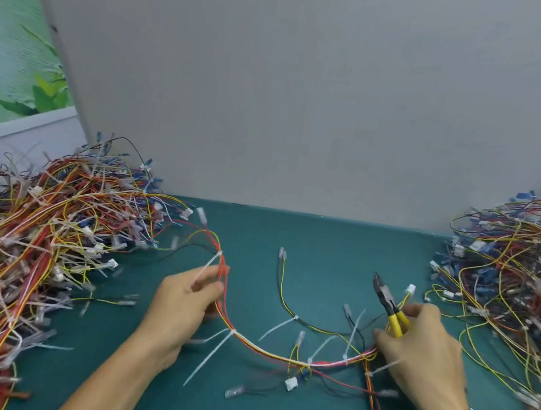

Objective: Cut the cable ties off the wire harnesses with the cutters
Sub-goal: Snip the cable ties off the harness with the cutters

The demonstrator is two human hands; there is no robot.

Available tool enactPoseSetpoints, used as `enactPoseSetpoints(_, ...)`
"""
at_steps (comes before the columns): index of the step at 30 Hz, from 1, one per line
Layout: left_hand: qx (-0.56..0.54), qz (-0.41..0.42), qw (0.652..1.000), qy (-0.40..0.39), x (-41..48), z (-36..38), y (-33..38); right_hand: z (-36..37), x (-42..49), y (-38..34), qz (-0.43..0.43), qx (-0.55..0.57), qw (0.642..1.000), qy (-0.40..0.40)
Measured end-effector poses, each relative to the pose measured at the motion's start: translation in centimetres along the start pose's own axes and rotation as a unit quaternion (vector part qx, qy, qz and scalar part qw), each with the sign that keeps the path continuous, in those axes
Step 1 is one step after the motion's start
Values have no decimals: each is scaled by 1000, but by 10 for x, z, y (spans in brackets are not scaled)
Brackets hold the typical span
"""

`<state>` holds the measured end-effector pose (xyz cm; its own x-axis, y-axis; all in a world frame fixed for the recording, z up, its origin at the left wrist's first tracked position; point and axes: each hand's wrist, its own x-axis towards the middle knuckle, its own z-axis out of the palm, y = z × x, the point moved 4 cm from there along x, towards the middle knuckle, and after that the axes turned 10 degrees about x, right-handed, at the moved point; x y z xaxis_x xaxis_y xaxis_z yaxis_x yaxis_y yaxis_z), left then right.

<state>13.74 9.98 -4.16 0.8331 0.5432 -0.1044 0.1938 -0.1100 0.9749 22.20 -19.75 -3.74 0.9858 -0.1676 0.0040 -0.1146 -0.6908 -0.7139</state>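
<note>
No readable text (or numbers) shows anywhere.

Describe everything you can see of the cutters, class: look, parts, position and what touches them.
The cutters have yellow handles, plastic-looking, and a dark grey metal head tapering to a point. The right hand grips the handles, mostly hidden in it. The head points away from the person, leaning left, jaws seemingly closed on nothing, touching no cable tie on the wire harness nearby.
</note>
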Motion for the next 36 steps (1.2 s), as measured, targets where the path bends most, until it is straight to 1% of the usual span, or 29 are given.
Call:
enactPoseSetpoints(3,-13,-36,997,-66,-1,8,-8,2,2,0,-13,-13,1000,-11)
enactPoseSetpoints(7,-41,-68,992,-97,6,12,-11,4,4,3,-14,-44,999,-24)
enactPoseSetpoints(11,-61,-81,991,-83,9,14,-15,4,4,3,-33,-91,995,-37)
enactPoseSetpoints(15,-57,-74,994,-54,13,13,-16,1,1,3,-57,-129,990,-22)
enactPoseSetpoints(18,-50,-48,995,-69,14,14,-14,-1,1,1,-57,-127,990,-23)
enactPoseSetpoints(21,-17,-17,994,-111,12,15,-12,0,3,-1,-56,-88,994,-39)
enactPoseSetpoints(24,6,-8,991,-136,10,12,-10,-2,5,-5,-61,36,997,-24)
enactPoseSetpoints(26,15,-4,989,-144,9,10,-9,-4,9,-4,-42,118,992,-11)
enactPoseSetpoints(27,21,-4,989,-146,8,9,-8,-5,11,-2,-30,141,989,-10)
enactPoseSetpoints(29,36,-7,989,-144,8,6,-8,-5,13,2,-10,156,987,-17)
enactPoseSetpoints(31,42,-16,989,-141,7,4,-10,-6,13,5,2,149,989,-26)
enactPoseSetpoints(36,42,-22,990,-131,8,2,-12,-7,11,3,1,154,987,-42)
